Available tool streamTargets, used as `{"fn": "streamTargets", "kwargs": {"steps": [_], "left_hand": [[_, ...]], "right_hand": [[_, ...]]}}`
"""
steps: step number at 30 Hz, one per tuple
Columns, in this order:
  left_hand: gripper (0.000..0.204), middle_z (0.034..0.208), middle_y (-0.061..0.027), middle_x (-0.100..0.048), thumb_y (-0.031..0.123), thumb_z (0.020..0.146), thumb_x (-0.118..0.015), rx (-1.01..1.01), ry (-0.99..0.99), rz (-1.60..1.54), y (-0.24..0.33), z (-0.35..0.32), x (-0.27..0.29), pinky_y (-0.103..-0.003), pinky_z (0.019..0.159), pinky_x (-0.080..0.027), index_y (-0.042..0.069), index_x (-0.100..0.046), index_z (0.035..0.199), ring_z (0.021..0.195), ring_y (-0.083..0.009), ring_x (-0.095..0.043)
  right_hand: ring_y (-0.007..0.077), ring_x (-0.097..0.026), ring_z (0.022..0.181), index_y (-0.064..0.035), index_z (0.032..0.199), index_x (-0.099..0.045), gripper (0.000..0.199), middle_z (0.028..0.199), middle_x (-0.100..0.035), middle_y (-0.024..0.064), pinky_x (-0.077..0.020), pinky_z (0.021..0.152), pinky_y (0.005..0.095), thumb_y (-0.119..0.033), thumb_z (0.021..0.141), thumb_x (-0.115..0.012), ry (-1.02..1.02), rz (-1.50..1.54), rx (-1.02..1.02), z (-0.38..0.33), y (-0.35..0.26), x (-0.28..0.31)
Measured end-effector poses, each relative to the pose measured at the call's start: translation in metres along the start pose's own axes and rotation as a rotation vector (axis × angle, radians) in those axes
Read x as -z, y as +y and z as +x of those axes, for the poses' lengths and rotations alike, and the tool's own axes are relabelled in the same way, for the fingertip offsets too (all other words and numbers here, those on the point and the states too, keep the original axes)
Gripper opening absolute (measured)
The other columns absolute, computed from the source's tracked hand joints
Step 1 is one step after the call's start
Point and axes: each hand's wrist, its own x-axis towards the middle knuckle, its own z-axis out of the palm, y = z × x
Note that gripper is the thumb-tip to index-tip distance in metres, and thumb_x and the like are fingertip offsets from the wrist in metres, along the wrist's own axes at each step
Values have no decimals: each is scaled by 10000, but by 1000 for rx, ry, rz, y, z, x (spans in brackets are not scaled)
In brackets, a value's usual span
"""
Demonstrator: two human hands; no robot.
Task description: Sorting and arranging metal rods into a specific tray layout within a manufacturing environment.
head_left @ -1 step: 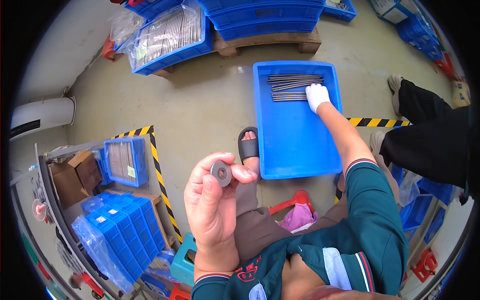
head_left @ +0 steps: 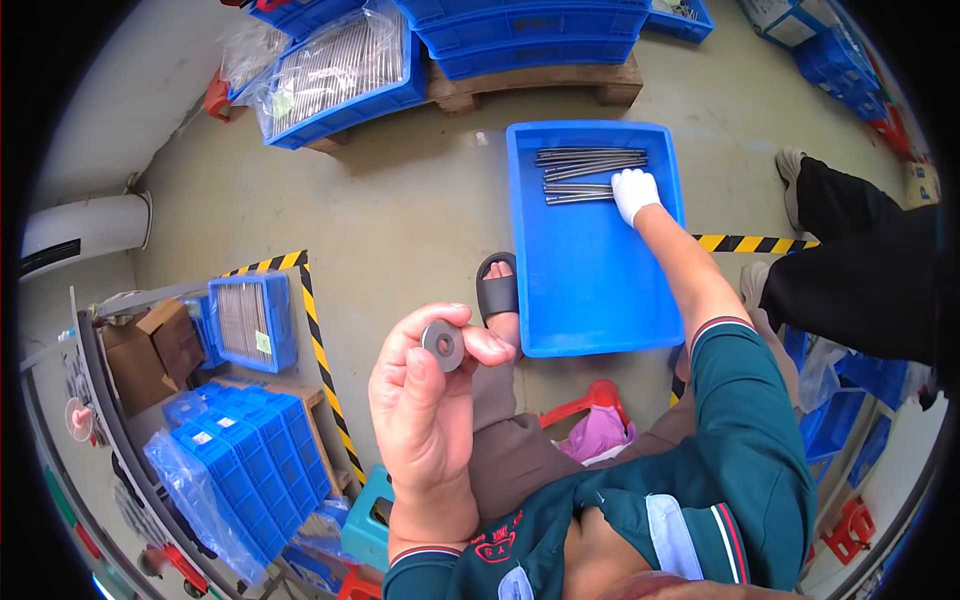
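Between thumb and fingers, my bare left hand (head_left: 425,410) pinches a grey metal washer (head_left: 443,345), a flat ring with a round hole, raised well clear of the floor. My right hand (head_left: 635,195), in a white glove, reaches into the blue crate (head_left: 600,290). Its fingers are closed on the right ends of a small row of metal rods (head_left: 578,194); the glove hides those ends. Just beyond them lies a second loose group of slim metal rods (head_left: 590,160), across the far end of the same crate.
Beyond stand stacked blue crates (head_left: 530,45) on a wooden pallet (head_left: 540,85), beside a crate of bagged rods (head_left: 340,75). More blue crates (head_left: 250,460) stand at left behind striped floor tape (head_left: 325,370). A person's dark-trousered leg (head_left: 860,290) is at right.
The rods under my gloved right hand have shifted slightly, their left ends spreading a little. My left hand keeps the washer in the same place.
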Motion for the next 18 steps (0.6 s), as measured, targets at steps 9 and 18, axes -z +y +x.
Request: {"fn": "streamTargets", "kwargs": {"steps": [9, 18], "left_hand": [[384, 897, -130, -636, 302, 942, -533, 19, -57, -21, 2, -1, 3, -329, 809, -451, -30, -522, 1134, 868, -208, -602], [336, 888, -108, -647, 278, 953, -514, 18, -83, -47, -9, 1, -2, -288, 773, -474, -18, -555, 1106, 828, -192, -623]], "right_hand": [[294, -657, 878, -91, 939, -663, 200, 940, -667, 149, -517, 736, 396, -111, 844, -488, -185, -58, 190, -28, 0, 34], [309, -665, 854, -79, 900, -706, 231, 940, -682, 159, -526, 717, 407, -116, 836, -487, -217, -208, 159, -55, 3, 107]]}}
